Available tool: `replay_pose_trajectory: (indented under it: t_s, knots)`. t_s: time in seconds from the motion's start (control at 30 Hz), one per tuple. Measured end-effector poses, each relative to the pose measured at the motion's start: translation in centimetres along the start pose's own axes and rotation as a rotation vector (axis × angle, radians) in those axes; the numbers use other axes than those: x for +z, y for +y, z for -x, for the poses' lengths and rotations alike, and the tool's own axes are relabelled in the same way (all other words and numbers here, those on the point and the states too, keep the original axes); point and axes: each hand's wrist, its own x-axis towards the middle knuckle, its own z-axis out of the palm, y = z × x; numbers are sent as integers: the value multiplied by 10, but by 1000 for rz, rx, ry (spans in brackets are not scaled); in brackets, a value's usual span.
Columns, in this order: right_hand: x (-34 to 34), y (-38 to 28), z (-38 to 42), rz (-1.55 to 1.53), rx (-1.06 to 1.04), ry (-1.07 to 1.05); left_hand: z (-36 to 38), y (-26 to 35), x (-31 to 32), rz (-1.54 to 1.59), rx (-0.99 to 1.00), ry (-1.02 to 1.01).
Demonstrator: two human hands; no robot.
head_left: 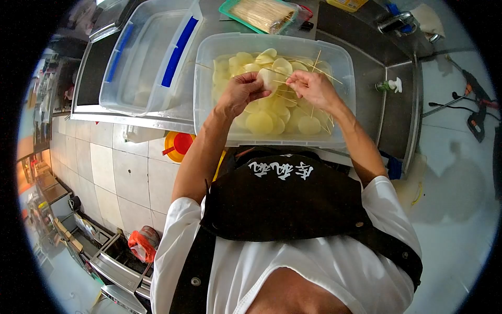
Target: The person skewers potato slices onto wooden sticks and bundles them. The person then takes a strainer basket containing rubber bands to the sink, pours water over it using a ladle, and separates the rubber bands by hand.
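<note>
A wide clear plastic tub (204, 104) full of thin, pale yellow potato slices (260, 122) sits in front of me. Over it, my left hand (241, 93) pinches a potato slice (267, 80) between thumb and fingers. To its right, my right hand (312, 90) is closed with fingertips together on a thin bamboo skewer (280, 81), whose end points at the slice. More bamboo skewers (328, 75) lie across the slices on the right side of the tub, some partly hidden by my right hand.
Left of the tub stands a second clear bin (151, 63) with blue handles. Behind lies a green tray (226, 7) of bundled skewers (260, 14). A spray bottle (389, 85) is in the steel sink (366, 104) at right. An orange bucket (175, 155) sits below the counter.
</note>
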Motion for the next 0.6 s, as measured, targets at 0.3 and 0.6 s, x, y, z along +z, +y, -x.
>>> replay_pose_trajectory:
  t_s: [0.3, 0.6]
  knots:
    - [-3, -2, -5, -179, 85, -118, 9, 9, 8, -18, -26, -56]
    - [8, -2, -7, 144, -79, 252, -10, -10, -11, 144, 126, 156]
